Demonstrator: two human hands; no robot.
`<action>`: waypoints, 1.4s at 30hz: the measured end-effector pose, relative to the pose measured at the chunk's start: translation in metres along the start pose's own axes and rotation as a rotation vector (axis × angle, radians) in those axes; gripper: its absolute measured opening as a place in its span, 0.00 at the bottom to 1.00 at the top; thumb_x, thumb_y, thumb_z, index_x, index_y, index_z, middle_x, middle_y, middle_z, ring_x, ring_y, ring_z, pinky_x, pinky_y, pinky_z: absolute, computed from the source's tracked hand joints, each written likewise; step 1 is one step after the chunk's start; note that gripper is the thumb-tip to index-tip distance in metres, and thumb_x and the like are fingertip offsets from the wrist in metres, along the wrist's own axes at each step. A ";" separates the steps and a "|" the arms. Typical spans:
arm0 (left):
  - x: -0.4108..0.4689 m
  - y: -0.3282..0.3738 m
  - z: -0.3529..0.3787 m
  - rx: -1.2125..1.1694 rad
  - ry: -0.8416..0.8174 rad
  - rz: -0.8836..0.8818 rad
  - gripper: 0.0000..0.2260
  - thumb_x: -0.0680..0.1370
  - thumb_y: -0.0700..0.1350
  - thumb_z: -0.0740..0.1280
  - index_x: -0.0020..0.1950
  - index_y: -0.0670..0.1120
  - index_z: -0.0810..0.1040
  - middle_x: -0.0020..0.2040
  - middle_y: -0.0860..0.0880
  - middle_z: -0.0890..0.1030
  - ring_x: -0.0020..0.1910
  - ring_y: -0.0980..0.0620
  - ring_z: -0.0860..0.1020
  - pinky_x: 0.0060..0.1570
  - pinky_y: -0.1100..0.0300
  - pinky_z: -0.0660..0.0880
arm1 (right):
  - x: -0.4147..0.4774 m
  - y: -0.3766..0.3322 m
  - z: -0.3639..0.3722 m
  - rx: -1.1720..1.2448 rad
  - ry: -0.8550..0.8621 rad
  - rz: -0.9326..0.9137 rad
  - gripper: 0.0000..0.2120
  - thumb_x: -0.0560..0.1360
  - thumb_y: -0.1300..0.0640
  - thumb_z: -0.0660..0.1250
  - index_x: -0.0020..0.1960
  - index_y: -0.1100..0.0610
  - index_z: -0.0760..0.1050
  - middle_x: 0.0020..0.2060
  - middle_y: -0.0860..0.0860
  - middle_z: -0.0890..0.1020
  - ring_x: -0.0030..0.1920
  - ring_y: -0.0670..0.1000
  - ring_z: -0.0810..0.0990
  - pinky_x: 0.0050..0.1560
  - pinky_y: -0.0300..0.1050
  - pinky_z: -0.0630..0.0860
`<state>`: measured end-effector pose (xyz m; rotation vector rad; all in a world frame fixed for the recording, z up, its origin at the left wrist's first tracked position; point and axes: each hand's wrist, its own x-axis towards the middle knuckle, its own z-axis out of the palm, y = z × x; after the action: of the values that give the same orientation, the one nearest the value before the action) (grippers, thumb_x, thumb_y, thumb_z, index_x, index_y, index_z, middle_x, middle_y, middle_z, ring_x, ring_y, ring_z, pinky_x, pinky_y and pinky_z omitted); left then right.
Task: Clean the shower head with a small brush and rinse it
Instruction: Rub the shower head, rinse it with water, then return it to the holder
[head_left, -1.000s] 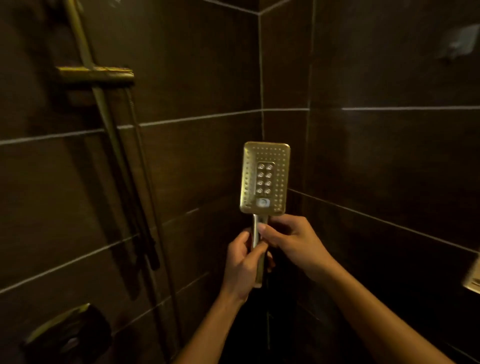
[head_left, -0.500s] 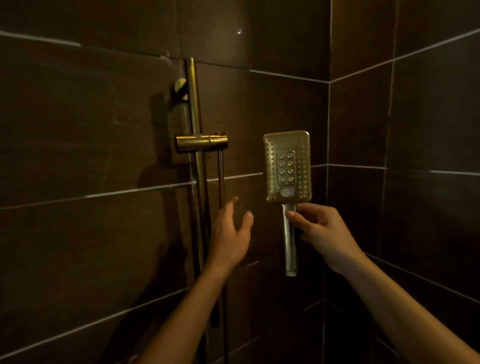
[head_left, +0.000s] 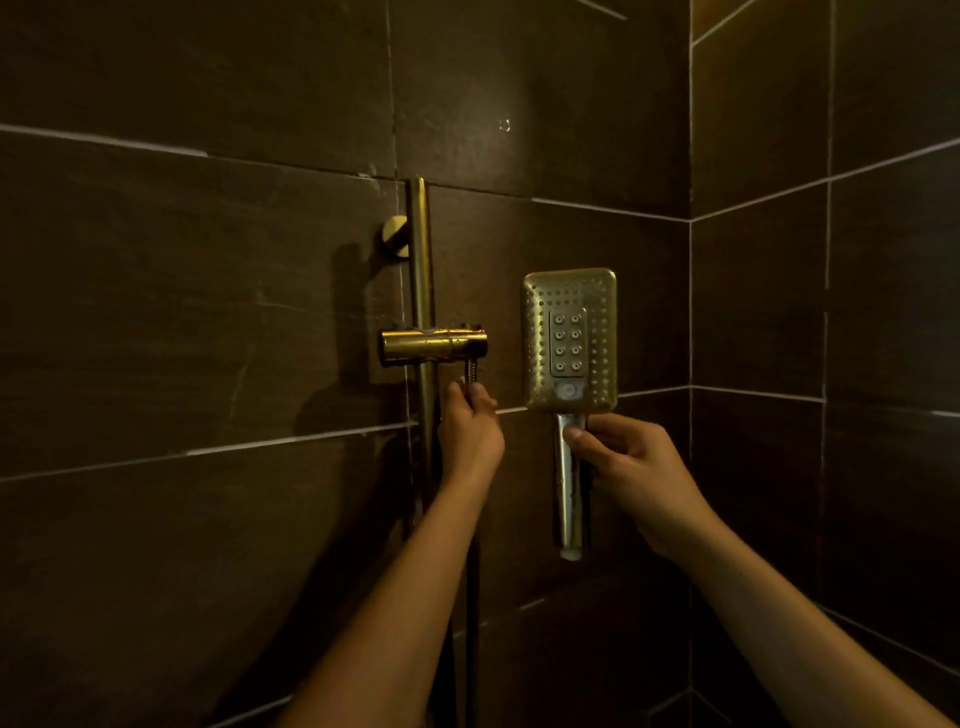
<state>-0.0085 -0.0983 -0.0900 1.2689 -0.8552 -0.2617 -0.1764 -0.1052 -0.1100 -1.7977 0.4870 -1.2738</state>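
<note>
A rectangular brass shower head is held upright, its nozzle face toward me, detached from any hose. My right hand grips its handle just below the head. The handle's open lower end hangs free. My left hand grips the top end of the metal shower hose right under the brass holder on the vertical rail. No brush is in view.
Dark brown tiled walls surround the space, with a corner just right of the shower head. The hose runs down below my left forearm. The rail's round wall mount sits above the holder.
My left hand rose from open in the air to the hose end under the holder and closed on it. The view tilted up. My right hand kept hold of the shower head.
</note>
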 end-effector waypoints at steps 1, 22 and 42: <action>0.003 0.000 0.002 -0.030 0.016 0.021 0.13 0.84 0.53 0.54 0.63 0.51 0.71 0.57 0.49 0.78 0.63 0.43 0.77 0.57 0.50 0.73 | 0.002 0.001 0.000 -0.002 -0.004 -0.001 0.08 0.81 0.58 0.66 0.55 0.51 0.83 0.49 0.45 0.88 0.51 0.42 0.85 0.51 0.45 0.79; 0.029 0.021 0.019 -0.175 0.046 0.090 0.12 0.81 0.48 0.65 0.57 0.43 0.82 0.38 0.54 0.76 0.36 0.59 0.73 0.38 0.64 0.69 | 0.024 0.005 -0.026 -0.011 0.077 0.015 0.08 0.81 0.58 0.66 0.56 0.57 0.83 0.51 0.52 0.87 0.52 0.47 0.86 0.52 0.48 0.80; -0.157 -0.125 0.051 -0.184 -0.466 -0.062 0.05 0.82 0.46 0.63 0.50 0.48 0.77 0.31 0.56 0.73 0.29 0.59 0.68 0.28 0.65 0.64 | -0.018 0.004 -0.071 -0.002 0.147 0.020 0.10 0.81 0.58 0.66 0.60 0.58 0.81 0.49 0.48 0.87 0.50 0.43 0.86 0.42 0.35 0.79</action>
<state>-0.1146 -0.0791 -0.2666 1.0772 -1.1580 -0.6894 -0.2466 -0.1244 -0.1158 -1.7046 0.5857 -1.3981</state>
